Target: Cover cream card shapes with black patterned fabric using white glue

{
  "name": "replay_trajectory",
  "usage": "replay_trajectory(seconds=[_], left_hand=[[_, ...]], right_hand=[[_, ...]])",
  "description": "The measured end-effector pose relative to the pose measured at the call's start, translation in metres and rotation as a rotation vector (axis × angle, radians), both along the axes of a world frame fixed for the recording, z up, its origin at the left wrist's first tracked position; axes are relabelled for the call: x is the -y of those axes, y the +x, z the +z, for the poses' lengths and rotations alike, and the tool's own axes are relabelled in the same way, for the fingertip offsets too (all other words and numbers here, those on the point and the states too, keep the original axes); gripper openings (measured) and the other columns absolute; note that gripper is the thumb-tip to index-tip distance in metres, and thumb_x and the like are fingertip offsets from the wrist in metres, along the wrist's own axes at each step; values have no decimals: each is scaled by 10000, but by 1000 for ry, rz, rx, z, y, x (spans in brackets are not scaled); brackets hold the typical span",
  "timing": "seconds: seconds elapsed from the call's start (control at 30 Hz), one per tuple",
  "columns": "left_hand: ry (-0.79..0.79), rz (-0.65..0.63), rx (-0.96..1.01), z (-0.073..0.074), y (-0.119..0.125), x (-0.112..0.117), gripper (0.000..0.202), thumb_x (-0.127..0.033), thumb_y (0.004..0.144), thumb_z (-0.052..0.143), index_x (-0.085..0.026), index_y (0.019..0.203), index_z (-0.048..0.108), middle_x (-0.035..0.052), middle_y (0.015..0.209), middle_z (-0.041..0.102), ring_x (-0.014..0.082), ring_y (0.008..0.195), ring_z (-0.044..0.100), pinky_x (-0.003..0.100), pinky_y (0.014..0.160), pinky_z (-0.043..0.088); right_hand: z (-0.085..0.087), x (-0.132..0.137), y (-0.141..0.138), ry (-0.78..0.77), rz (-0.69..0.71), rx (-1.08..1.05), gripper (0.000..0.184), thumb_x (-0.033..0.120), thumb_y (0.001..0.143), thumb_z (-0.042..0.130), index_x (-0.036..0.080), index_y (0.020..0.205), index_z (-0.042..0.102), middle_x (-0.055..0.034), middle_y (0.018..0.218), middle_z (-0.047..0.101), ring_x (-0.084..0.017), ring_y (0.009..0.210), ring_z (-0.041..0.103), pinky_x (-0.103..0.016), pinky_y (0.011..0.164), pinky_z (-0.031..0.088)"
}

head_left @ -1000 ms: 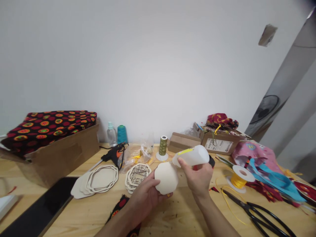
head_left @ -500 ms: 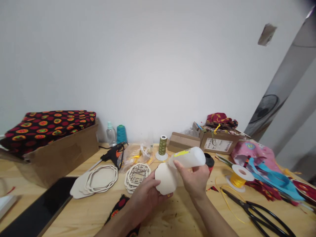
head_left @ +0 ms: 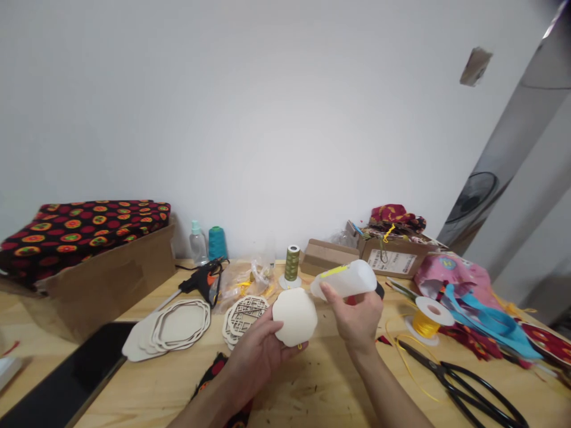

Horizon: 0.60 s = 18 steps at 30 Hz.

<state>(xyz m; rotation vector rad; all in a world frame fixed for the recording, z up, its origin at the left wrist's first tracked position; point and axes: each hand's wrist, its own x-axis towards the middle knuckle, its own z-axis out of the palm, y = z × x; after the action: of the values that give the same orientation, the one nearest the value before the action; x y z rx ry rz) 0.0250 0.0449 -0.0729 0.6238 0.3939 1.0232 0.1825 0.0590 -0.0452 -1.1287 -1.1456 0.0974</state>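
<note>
My left hand (head_left: pixel 255 355) grips a pale scalloped wooden disc (head_left: pixel 294 317), held upright above the wooden table (head_left: pixel 312 386). My right hand (head_left: pixel 359 318) is wrapped round a white squeeze bottle (head_left: pixel 345 279) lying sideways, its nozzle end pointing left, close to the disc's upper right edge. A bit of yellow cord shows under the disc. Just left of the disc lies a stack of lattice-cut wooden pieces (head_left: pixel 243 315).
A stack of wooden rings and discs (head_left: pixel 172 326), a glue gun (head_left: pixel 203 279), thread cones (head_left: pixel 292 264), a cardboard box with patterned fabric (head_left: pixel 84 261), a yellow cord spool (head_left: pixel 426 318), black scissors (head_left: pixel 468 386), boxes and ribbons at the right.
The bottle's nozzle was on the disc half a second ago; it has lifted up and right off it. The disc has shifted slightly left.
</note>
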Motion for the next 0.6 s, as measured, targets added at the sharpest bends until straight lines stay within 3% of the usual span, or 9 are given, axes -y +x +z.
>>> replay_trajectory(seconds=[0.13, 0.3, 0.6], left_hand=[[-18, -22, -20, 1, 2, 1, 535, -57, 788, 384, -243, 1285, 318, 74, 1006, 651, 200, 822, 597, 365, 703, 454], [-18, -8, 6, 3, 0, 1, 520, -57, 789, 388, -248, 1271, 350, 69, 1022, 649, 202, 861, 591, 363, 726, 457], [-29, 1, 8, 2, -2, -1, 561, -52, 785, 401, -254, 1297, 293, 76, 1068, 636, 236, 937, 581, 423, 798, 441]], right_hand=[[1, 1, -2, -4, 55, -16, 301, 374, 592, 689, 105, 701, 612, -112, 697, 669, -231, 634, 628, -355, 620, 505], [4, 0, -1, -13, -30, 43, 313, 396, 582, 687, 116, 694, 601, -95, 670, 657, -227, 606, 613, -355, 589, 498], [5, 0, -1, 9, -24, 44, 310, 388, 586, 688, 110, 695, 603, -88, 660, 652, -218, 594, 613, -335, 573, 498]])
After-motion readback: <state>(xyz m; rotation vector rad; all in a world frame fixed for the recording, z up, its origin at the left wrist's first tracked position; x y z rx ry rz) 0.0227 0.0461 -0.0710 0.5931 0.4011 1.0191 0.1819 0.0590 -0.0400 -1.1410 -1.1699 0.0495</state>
